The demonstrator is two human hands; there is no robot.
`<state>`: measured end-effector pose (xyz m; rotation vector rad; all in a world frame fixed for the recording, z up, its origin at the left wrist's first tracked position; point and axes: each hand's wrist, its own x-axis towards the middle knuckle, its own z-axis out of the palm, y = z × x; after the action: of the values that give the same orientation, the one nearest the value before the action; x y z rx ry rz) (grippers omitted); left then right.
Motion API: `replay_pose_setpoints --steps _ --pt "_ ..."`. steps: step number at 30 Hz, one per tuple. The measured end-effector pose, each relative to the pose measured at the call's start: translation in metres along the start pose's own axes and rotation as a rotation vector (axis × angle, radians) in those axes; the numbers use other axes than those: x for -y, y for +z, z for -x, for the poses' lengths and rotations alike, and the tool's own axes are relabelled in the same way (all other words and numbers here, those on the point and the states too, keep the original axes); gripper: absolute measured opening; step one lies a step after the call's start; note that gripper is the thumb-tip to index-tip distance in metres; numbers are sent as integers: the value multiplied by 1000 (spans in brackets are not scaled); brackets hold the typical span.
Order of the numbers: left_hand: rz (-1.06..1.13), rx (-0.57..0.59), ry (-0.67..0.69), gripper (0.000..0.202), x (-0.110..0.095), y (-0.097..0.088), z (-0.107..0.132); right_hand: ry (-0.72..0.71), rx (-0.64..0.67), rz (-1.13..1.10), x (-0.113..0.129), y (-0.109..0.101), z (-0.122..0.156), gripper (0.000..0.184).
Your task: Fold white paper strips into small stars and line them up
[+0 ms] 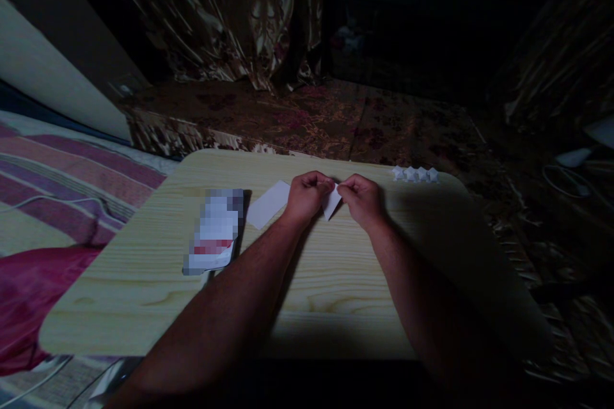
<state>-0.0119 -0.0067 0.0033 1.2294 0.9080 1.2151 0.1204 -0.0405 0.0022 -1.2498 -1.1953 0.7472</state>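
My left hand (pixel 307 195) and my right hand (pixel 361 199) meet over the middle of the wooden table, close to its far side. Between them is a small white piece of folded paper (pixel 330 203), its lower end narrowing to a point. Both hands pinch its upper part between thumb and fingers, the left at one side and the right at the other. Just left of my left hand lies a flat sheet of white paper (pixel 268 206), partly covered by that hand. Fine creases in the held piece are too dark to make out.
A phone-like device with a blurred screen (pixel 213 230) stands at the table's left. Several small white paper stars (pixel 415 174) sit in a row at the far right edge. A striped bed cover (pixel 81 172) lies left of the table (pixel 330 300); patterned curtains (pixel 249 19) hang behind.
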Motion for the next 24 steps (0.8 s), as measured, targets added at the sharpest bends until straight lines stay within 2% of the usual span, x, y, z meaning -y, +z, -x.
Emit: replay_pose_setpoints --steps 8,12,19,24 --pt "-54 15 20 13 -3 0 2 21 10 -2 2 -1 0 9" --pt "-14 7 -7 12 -1 0 0 35 20 -28 1 -1 -1 11" --pt "132 -145 11 18 0 0 -4 95 71 -156 5 -4 -2 21" --pt "162 -167 7 25 -1 -2 -4 138 84 -241 3 -3 -3 24"
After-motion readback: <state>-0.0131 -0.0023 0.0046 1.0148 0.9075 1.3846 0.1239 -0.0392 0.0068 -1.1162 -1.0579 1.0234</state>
